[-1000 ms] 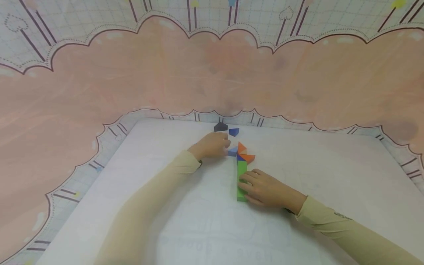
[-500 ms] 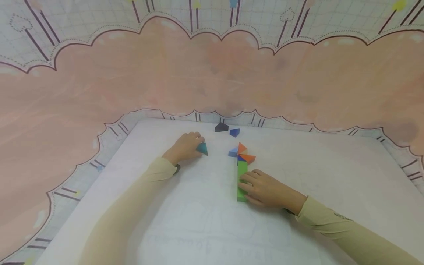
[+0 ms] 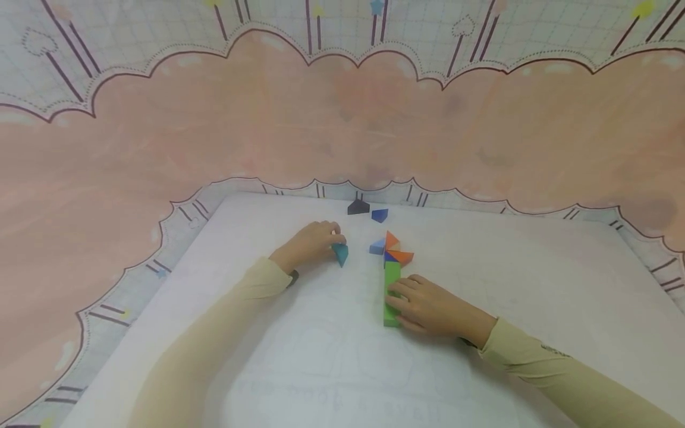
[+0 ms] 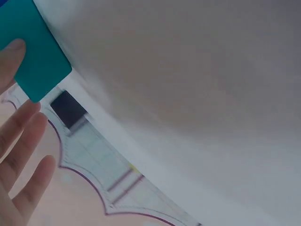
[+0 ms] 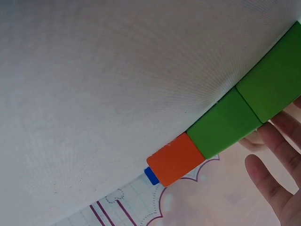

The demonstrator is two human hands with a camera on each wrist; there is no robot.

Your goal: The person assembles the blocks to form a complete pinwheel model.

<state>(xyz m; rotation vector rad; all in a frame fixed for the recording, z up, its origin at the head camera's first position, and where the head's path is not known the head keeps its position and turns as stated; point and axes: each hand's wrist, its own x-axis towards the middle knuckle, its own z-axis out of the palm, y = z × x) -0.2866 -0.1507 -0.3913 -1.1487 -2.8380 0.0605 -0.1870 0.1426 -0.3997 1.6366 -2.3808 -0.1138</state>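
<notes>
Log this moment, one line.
left hand: holds teal triangular block | right hand: rests on green rectangular block row | orange, blue triangular blocks: cluster at row's far end | black angular block: farther back

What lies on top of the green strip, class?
The right hand has fingers over the green strip, whose far end shows bare; the surface beneath those fingers cannot be seen.

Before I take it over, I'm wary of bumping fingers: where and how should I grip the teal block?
I'd pinch the teal block by its near end, from the right: the left hand grips its far part, leaving that narrowing end uncovered. The flat face in the left wrist view should suit a fingertip.
</notes>
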